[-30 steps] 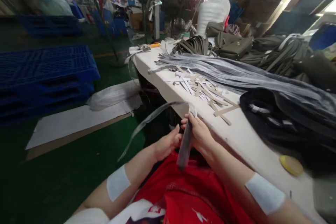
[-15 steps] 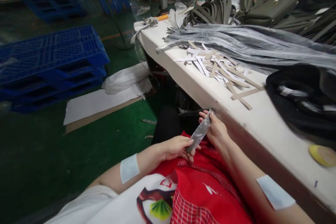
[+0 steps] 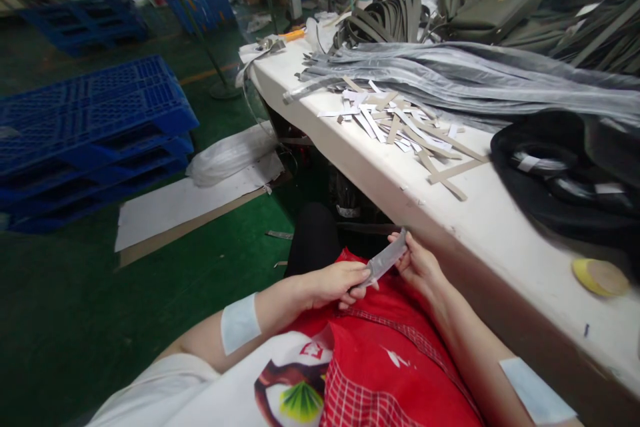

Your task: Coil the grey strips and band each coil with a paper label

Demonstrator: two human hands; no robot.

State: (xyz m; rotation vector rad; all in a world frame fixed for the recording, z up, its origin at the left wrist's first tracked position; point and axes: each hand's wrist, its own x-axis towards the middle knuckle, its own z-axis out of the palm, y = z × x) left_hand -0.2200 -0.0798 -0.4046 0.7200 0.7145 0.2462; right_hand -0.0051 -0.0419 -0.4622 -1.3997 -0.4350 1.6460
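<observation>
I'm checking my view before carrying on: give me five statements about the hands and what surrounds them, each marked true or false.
1. The left hand and right hand both hold the short grey strip. True.
2. The yellow disc lies on the floor. False: it lies on the white table.
3. Loose tan and white strips lie scattered on the table. True.
4. The stacked blue pallets stand on the table. False: they stand on the floor, at the left of the picture.
5. In the picture, the right hand is nearer the table than the left hand. True.
</observation>
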